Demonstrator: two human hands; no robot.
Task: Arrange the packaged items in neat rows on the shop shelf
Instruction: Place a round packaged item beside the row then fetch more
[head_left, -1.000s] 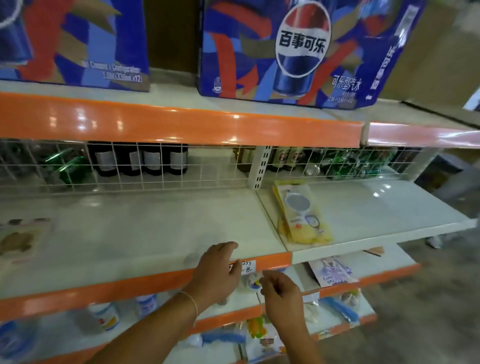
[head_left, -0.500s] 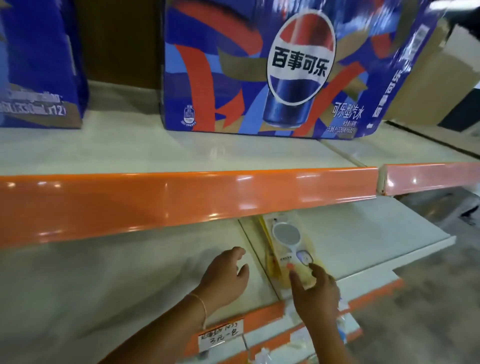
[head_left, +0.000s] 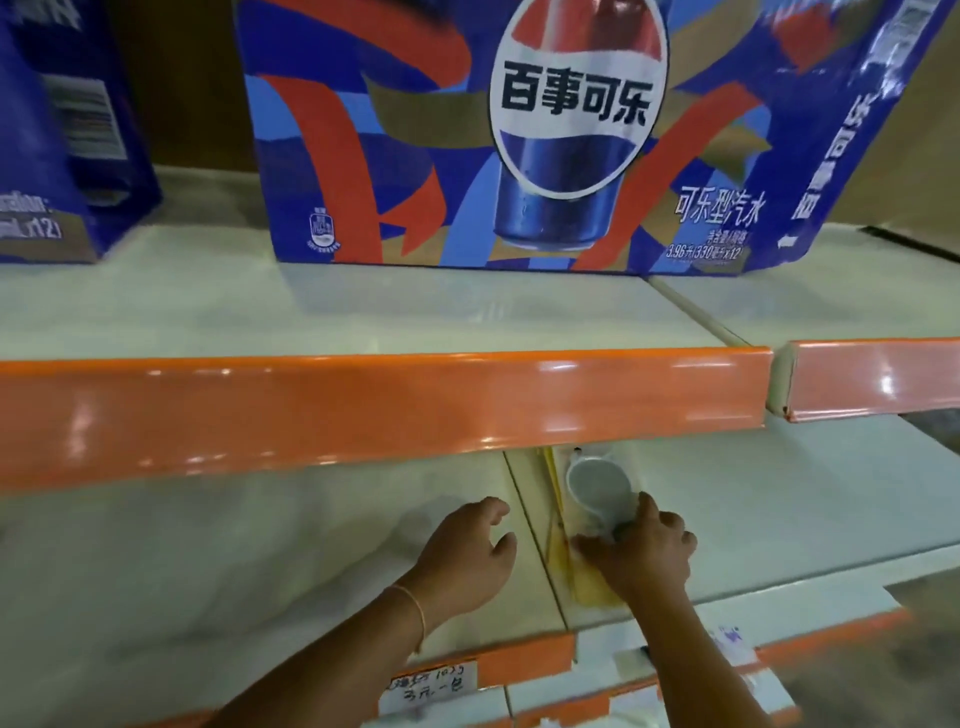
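A yellow packaged item (head_left: 597, 493) with a white round picture lies on the white middle shelf (head_left: 779, 519), just right of the seam between two shelf boards. Its far end is hidden under the orange shelf edge above. My right hand (head_left: 641, 556) lies on the near half of the package, thumb on its left side, fingers curled over its top. My left hand (head_left: 467, 551) hovers over or rests on the left shelf board beside the seam, fingers loosely bent and holding nothing. A thin bracelet sits on that wrist.
A large blue cola carton (head_left: 519, 135) stands on the upper shelf, a second blue carton (head_left: 57, 130) to its left. The orange upper shelf edge (head_left: 384, 410) overhangs the reach. A handwritten price label (head_left: 428, 691) sits on the lower orange strip. More packets show faintly below right.
The view rose and closed in on the shelf. My right hand moved forward from the shelf's front edge onto the yellow package. My left hand advanced a little over the left board.
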